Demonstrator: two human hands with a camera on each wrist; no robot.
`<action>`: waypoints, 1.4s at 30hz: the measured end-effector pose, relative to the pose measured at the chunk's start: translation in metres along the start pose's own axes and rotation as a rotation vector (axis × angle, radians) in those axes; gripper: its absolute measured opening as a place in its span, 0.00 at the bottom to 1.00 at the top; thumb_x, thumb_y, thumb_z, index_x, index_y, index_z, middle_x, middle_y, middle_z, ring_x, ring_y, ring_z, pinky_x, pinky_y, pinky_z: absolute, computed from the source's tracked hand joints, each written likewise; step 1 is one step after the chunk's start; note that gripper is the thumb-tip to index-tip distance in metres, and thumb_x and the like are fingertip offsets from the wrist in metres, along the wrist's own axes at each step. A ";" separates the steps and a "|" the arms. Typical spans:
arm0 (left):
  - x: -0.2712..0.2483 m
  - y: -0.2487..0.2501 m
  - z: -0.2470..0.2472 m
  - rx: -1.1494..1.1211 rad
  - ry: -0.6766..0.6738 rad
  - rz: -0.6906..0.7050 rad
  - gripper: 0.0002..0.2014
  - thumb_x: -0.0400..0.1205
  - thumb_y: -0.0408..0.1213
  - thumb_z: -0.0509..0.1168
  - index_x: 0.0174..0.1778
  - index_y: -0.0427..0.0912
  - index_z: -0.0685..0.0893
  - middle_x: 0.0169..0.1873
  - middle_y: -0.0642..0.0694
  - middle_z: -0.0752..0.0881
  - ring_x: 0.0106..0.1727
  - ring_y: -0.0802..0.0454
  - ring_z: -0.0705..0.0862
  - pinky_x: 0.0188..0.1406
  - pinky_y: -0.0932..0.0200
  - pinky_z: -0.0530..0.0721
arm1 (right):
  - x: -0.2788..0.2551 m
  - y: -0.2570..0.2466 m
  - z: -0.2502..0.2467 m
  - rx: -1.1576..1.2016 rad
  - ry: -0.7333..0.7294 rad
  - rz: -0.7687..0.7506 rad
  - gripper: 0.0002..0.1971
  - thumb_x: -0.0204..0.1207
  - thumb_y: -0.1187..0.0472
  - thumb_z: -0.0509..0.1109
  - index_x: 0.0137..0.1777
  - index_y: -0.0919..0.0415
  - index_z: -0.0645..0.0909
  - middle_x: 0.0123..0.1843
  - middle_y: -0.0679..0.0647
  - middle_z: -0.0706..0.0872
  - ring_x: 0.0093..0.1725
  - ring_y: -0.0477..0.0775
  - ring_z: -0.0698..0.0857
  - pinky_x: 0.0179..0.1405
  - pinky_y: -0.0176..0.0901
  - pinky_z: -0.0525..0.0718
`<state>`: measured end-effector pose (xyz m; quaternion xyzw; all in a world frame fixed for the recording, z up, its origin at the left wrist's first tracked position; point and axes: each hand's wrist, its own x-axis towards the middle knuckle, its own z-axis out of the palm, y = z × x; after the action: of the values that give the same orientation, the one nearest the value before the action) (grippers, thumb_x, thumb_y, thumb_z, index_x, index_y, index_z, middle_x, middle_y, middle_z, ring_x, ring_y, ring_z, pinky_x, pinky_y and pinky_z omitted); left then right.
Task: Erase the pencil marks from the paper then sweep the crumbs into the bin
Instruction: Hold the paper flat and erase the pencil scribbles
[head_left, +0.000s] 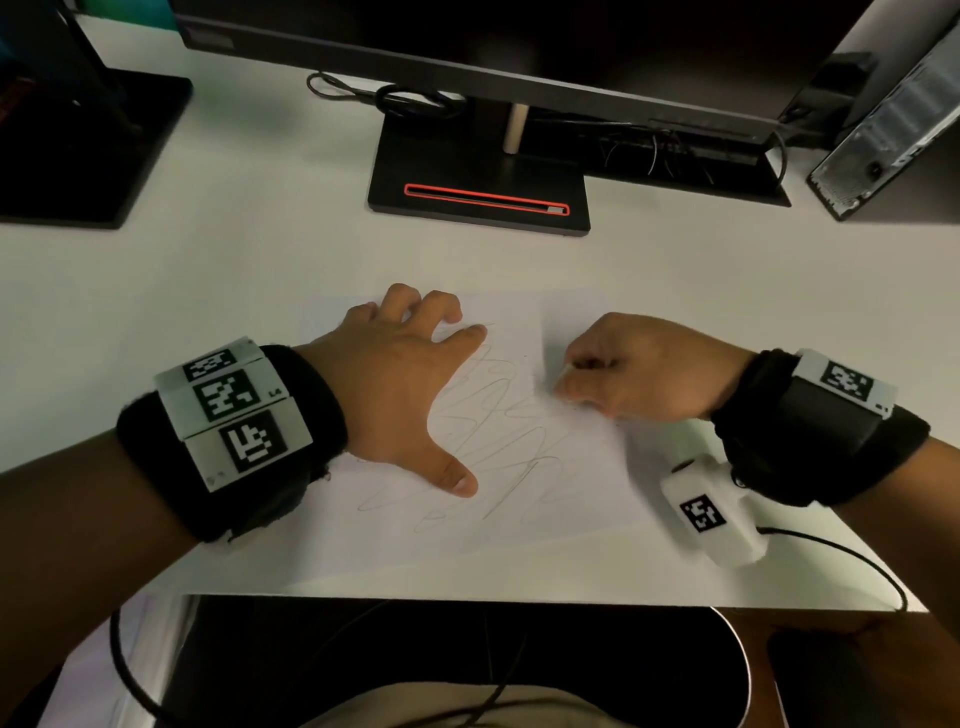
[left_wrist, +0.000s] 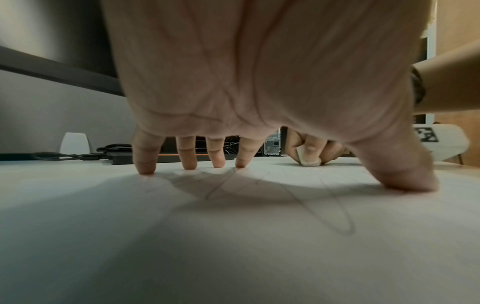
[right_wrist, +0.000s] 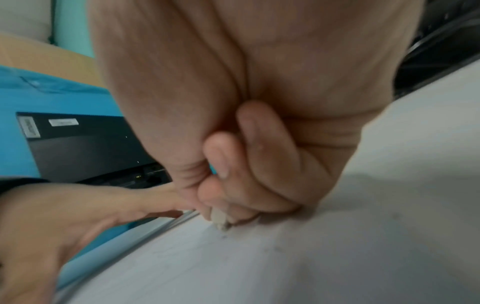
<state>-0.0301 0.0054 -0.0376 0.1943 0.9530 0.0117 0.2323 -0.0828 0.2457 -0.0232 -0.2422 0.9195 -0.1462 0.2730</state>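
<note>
A white sheet of paper (head_left: 545, 519) with looping pencil scribbles (head_left: 498, 415) lies on the desk in front of me. My left hand (head_left: 410, 379) is spread flat on its left part, fingertips (left_wrist: 146, 168) and thumb pressing it down. My right hand (head_left: 623, 369) is curled over the sheet's right part and pinches a small whitish eraser (right_wrist: 219, 221), whose tip touches the paper. The same eraser (left_wrist: 307, 159) shows in the left wrist view beyond my fingers. A few dark crumbs (head_left: 574, 408) lie by the right hand. No bin is in view.
A black monitor base (head_left: 478, 176) with a red-edged slot stands behind the paper, with cables (head_left: 395, 98) beside it. Another dark stand (head_left: 88, 140) is far left, a computer case (head_left: 893, 135) far right. The desk's front edge (head_left: 519, 600) runs just below the sheet.
</note>
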 end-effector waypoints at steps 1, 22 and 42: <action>0.000 0.000 0.000 0.001 0.001 -0.001 0.67 0.58 0.85 0.64 0.88 0.55 0.45 0.83 0.52 0.46 0.84 0.45 0.46 0.83 0.41 0.59 | 0.000 -0.001 -0.001 -0.011 0.011 0.000 0.19 0.81 0.54 0.68 0.32 0.65 0.76 0.24 0.49 0.77 0.25 0.49 0.73 0.33 0.53 0.80; -0.001 0.002 -0.001 -0.012 -0.008 -0.003 0.66 0.59 0.84 0.65 0.88 0.55 0.45 0.82 0.52 0.47 0.83 0.46 0.47 0.83 0.41 0.60 | -0.012 0.000 0.008 0.011 -0.034 0.000 0.19 0.81 0.54 0.68 0.33 0.68 0.76 0.23 0.48 0.74 0.24 0.46 0.70 0.30 0.47 0.74; 0.000 0.000 -0.001 0.002 -0.009 -0.004 0.67 0.58 0.85 0.64 0.88 0.55 0.44 0.83 0.52 0.46 0.83 0.45 0.47 0.83 0.41 0.60 | -0.021 0.006 0.009 0.022 0.005 0.025 0.19 0.81 0.54 0.68 0.33 0.69 0.77 0.24 0.50 0.76 0.24 0.47 0.70 0.31 0.50 0.77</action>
<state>-0.0300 0.0059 -0.0370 0.1927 0.9522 0.0095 0.2366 -0.0647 0.2607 -0.0240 -0.2271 0.9216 -0.1533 0.2750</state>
